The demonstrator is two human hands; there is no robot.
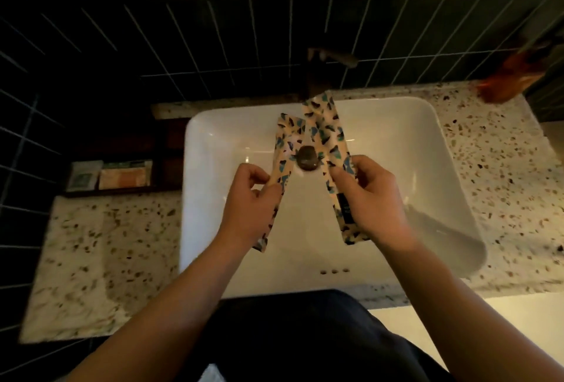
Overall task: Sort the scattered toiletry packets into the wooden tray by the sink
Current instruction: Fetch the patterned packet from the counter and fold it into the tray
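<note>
Above the white sink [412,149] I hold two long, narrow packets with a cream, blue and black speckled print. My left hand [250,201] is shut on the left packet [285,143]. My right hand [369,198] grips the right packet [326,131], which bears a small dark label low down. The two packets lean apart at the bottom and nearly meet at the top. A dark wooden tray [158,165] sits left of the sink on the counter; it holds a pale green-and-white packet [84,175] and an orange packet [123,177].
Speckled stone counter [100,253] surrounds the sink on both sides. A dark faucet [332,59] juts from the tiled wall behind the basin. An orange, blurred object [506,79] lies at the counter's far right corner. The sink drain [307,157] shows between the packets.
</note>
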